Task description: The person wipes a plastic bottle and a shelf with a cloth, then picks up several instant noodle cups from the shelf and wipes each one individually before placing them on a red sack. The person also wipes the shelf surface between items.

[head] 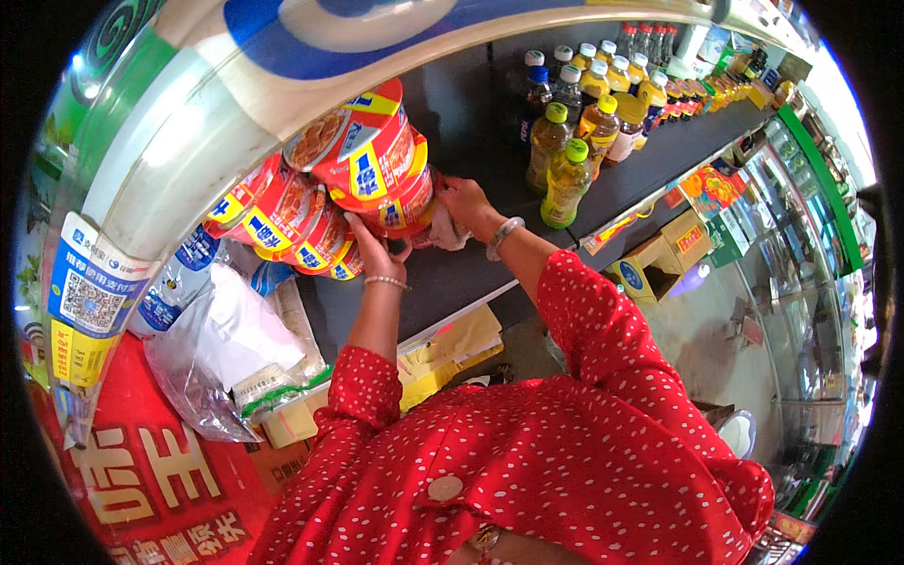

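Note:
My left hand point(381, 253), a beaded bracelet at its wrist, grips the lower part of a stack of red instant noodle tubs point(378, 159) on the dark shelf. Its thumb lies along the side of the stack; some fingers are hidden. A pale, crumpled cloth point(449, 227) is held in my right hand point(466, 203), close against the right side of the same stack. Whether the cloth touches a tub I cannot tell. Beside this stack, to the left, leans another stack of similar red tubs point(282, 219).
Drink bottles point(565, 183) stand in rows on the dark shelf point(466, 113). A curved, shiny edge point(212, 106) arches over the upper left. A clear plastic bag point(191, 367) hangs at the shelf's left end. Cardboard boxes point(667, 247) and a glass case point(791, 282) are right.

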Available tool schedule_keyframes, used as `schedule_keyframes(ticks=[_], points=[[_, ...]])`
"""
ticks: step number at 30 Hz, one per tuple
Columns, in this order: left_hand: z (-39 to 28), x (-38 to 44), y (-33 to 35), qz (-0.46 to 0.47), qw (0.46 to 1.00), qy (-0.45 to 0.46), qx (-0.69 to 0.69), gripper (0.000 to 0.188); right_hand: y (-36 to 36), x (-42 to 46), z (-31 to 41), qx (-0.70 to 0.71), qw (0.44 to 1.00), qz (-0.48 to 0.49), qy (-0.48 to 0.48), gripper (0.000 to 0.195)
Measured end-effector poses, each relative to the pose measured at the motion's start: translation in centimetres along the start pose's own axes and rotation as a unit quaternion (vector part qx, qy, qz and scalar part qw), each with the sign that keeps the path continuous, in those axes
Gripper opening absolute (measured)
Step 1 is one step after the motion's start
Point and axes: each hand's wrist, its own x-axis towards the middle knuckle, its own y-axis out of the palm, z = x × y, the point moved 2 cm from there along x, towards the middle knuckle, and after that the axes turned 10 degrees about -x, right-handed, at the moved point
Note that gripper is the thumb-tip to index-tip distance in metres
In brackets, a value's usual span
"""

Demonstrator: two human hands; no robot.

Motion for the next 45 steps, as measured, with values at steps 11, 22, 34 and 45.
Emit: schedule_keyframes(ticks=[11,22,34,45], points=[[1.6,-11.1,-2.0,0.157,0.985,-0.078,0.004,0.072,-6.4,-15.7,3.6,-0.009,0.997,-0.072,0.032,0.034],[14.2,-18.4,3.5,0.583,0.761,-0.207,0.196,0.072,-14.3,-37.4,-3.0,0.125,0.907,-0.4,0.05,0.037],[34.9,-39.5,7.0,0.726,0.218,-0.592,0.274,0.082,-7.3,-65.9,-6.8,0.049,0.573,-0.794,0.197,0.04],[44.8,-42.6,-1.0,0.771,0.296,-0.501,0.259,0.043,-8.3,-69.6,-12.1,-0.09,0.451,-0.765,0.452,0.048]])
